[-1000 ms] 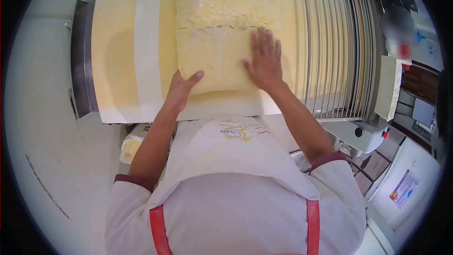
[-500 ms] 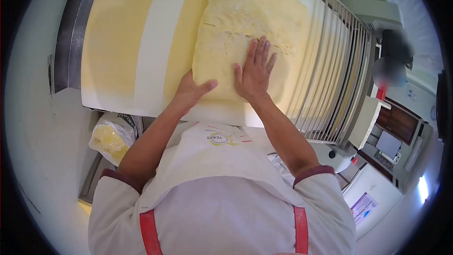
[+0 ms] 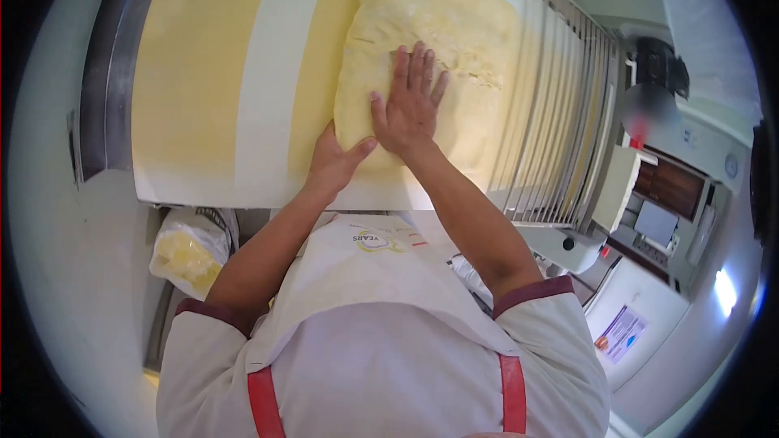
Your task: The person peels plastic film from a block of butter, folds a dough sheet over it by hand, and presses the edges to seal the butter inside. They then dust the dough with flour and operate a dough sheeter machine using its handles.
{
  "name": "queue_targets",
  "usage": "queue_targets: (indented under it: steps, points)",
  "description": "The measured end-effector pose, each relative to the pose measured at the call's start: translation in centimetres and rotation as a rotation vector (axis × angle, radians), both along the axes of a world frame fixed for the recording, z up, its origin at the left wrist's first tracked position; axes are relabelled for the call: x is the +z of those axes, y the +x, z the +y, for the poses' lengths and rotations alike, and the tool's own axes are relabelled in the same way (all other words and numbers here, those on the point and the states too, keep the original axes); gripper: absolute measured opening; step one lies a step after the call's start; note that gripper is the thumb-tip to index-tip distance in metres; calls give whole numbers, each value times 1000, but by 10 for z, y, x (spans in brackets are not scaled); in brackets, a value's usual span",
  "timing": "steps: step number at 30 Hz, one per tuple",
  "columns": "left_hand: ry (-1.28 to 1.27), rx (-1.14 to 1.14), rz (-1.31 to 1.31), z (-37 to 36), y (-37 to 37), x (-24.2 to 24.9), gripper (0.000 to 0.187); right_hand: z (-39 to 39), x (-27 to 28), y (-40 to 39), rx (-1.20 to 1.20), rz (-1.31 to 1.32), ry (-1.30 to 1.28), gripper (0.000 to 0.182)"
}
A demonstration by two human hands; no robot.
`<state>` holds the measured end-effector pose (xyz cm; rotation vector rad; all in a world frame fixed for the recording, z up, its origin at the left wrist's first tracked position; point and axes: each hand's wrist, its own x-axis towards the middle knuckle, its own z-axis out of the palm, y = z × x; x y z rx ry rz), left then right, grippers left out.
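Note:
A thick slab of pale yellow dough (image 3: 462, 16) lies on the white belt, with a ragged, lightly floured seam running across it. My right hand (image 3: 410, 113) is pressed flat on its top just below the seam, fingers stretched out and thumb apart. At the slab's near left corner, my left hand (image 3: 334, 164) grips the edge: the thumb lies on top, while the other fingers are mostly hidden at the side or beneath.
The belt (image 3: 264, 57) shows yellow and white bands left of the dough. Metal rods of a guard (image 3: 560, 122) stand to the right. A plastic bag with yellow contents (image 3: 188, 250) sits below the belt at left. A person stands beyond the machine at far right.
My right hand has slid left and slightly away across the dough, closer to my left hand. My left hand stays at the corner. The view has shifted a little.

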<state>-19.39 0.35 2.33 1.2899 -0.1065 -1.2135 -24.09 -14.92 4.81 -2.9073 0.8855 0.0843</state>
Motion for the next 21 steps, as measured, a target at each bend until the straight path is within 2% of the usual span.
queue_targets:
  steps: [1,4,6,7,10,13,16,19,20,21]
  points:
    - [-13,11,-18,-5,2,3,51,-2,3,-1,-9,-12,9,82]
    - [-116,44,320,9,11,9,44,3,1,4,-2,-74,44,81]
    - [-91,-27,342,22,13,-6,41,20,-4,13,-17,-147,91,81]
    - [-69,-62,358,25,13,-10,39,31,2,19,43,-75,106,81]
    - [33,-9,338,21,13,-7,44,32,4,28,17,-18,65,81]
    - [-1,-17,363,23,19,0,42,32,6,25,3,-71,131,79]
    - [200,-352,45,20,46,13,42,21,1,17,-42,-291,327,77]
    - [152,-197,-1141,-14,67,25,44,-27,6,18,-108,-512,257,76]
    - [-19,-182,-1183,-52,77,45,45,-51,11,31,-73,-508,229,76]
    - [-78,-174,-1285,-94,85,45,47,-74,19,51,-46,-500,205,75]
